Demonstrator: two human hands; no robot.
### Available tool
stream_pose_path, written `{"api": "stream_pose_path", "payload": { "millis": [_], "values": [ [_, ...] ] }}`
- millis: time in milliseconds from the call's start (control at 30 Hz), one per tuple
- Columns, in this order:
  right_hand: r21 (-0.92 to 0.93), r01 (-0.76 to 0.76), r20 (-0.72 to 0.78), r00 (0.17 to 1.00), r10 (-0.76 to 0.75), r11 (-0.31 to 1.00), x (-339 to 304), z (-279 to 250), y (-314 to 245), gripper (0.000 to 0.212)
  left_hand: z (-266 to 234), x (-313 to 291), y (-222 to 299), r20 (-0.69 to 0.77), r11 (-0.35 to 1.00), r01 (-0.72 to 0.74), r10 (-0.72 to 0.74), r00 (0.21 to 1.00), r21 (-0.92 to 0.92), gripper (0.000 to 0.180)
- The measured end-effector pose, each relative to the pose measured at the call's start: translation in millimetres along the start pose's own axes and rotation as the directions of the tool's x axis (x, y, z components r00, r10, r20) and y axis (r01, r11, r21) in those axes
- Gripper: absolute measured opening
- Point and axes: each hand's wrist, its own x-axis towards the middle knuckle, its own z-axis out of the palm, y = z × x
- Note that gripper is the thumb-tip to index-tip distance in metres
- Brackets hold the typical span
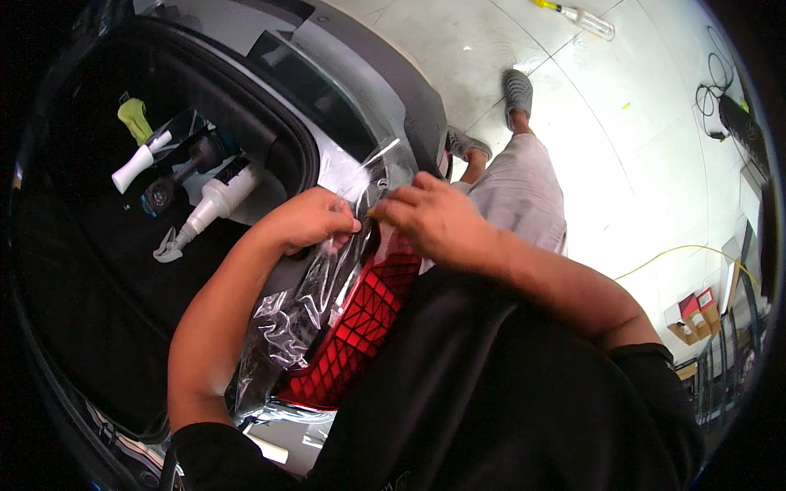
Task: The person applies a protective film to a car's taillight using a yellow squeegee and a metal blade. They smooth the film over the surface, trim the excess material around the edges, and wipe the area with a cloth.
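Observation:
My left hand (315, 219) is closed in a pinch on a sheet of clear plastic film (307, 307) at the rear corner of a grey car. The film lies crumpled and shiny along the inner edge of a red tail light (360, 327). Just to the right, my right hand (438, 219) is closed too, its fingertips close to the left ones. A small yellow thing (372, 213) shows at those fingertips; its kind is hard to make out. Above the hands, more film spreads over the grey bodywork.
In the dark open boot at left lie a white spray bottle (217, 200), a white-handled tool (135, 168), a black-and-blue tool (160, 196) and a green cloth-like item (135, 119). On the tiled floor are a clear bottle with yellow top (589, 22), a yellow cable (688, 247) and red-and-brown boxes (696, 315).

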Motion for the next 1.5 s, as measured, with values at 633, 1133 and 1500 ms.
{"api": "stream_pose_path", "payload": {
  "millis": [633, 1133, 1500],
  "values": [
    [0.113, -0.241, 0.020, 0.971, 0.240, 0.964, -0.6, -40.2, 0.0, 0.028, -40.3, -221.6, 23.5, -0.773, 0.831, -0.186, 0.555, 0.305, 0.524, 0.039],
    [0.044, 0.530, 0.266, 0.811, -0.521, 0.847, -13.4, -70.5, -125.2, 0.032, 290.8, -225.0, -170.2, -0.849, 0.668, -0.720, -0.258, -0.462, 0.188, 0.024],
    [-0.255, 0.802, 0.126, 0.582, -0.804, 0.540, 48.3, -23.1, -195.4, 0.037, 527.9, 43.1, -159.9, -0.750, 0.183, -0.956, -0.659, 0.054, -0.229, 0.020]
  ]
}}
